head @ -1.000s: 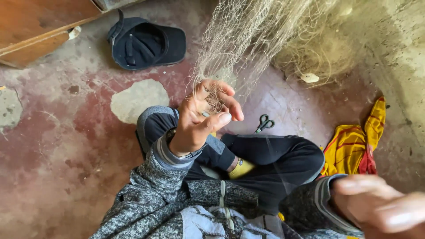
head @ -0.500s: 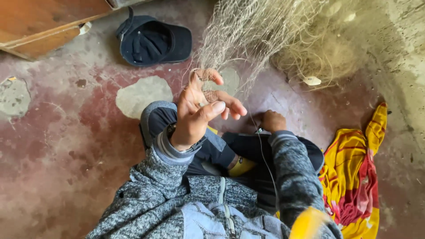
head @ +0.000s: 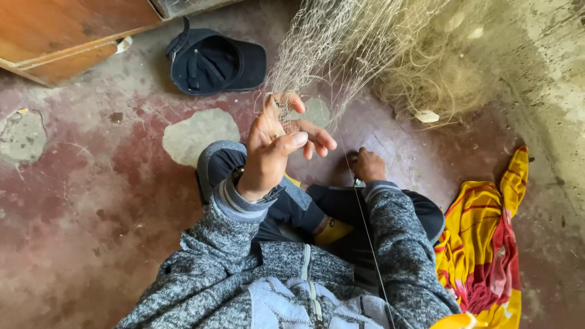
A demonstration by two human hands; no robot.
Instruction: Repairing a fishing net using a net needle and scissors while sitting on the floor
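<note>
My left hand (head: 274, 149) is raised in front of me and pinches strands of a pale fishing net (head: 341, 42) that hangs down from above. My right hand (head: 368, 164) is stretched down to the floor beyond my knee, with its fingers curled over a small pair of scissors (head: 356, 181). Only a dark bit of the scissors shows at the hand's edge. A thin line (head: 365, 231) runs from the net past my right wrist toward my lap. I sit cross-legged in a grey speckled jacket and dark trousers.
A dark cap (head: 213, 61) lies upside down on the worn red floor (head: 91, 201). A wooden board (head: 61, 36) is at the top left. More bunched net (head: 439, 79) is piled at the top right, and a yellow and red cloth (head: 481, 244) lies to my right.
My right hand swung from the lower right corner forward onto the scissors on the floor. My left hand stayed up in the net, only shifting slightly.
</note>
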